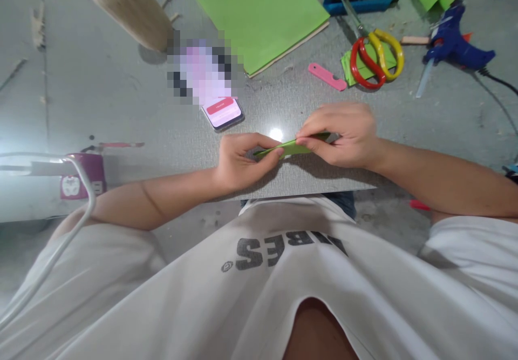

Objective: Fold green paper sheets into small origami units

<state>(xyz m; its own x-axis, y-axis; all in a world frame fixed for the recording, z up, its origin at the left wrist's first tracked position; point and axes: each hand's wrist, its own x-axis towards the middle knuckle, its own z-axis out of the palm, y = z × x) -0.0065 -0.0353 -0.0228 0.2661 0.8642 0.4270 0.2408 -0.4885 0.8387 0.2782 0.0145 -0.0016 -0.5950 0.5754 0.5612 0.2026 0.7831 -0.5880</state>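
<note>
Between both hands, just above the table's near edge, is a narrow strip of green paper [294, 147], which looks folded lengthwise. My left hand [246, 160] pinches its left part between thumb and fingers. My right hand [343, 133] grips the strip farther right with thumb and forefinger, and its fingers partly cover that end. Beyond my left hand lies a phone [223, 113] with a lit screen, partly blurred out. A pink folding blade [327, 76] rests on the table beyond my right hand.
Scissors [374, 60] with red and yellow handles lie over small green paper pieces and a blue cutter [364, 1]. A blue glue gun [455, 41] is at right. Large green sheets [259, 20] and a wooden piece [129, 6] are at the back. A purple box [83, 175] stands left.
</note>
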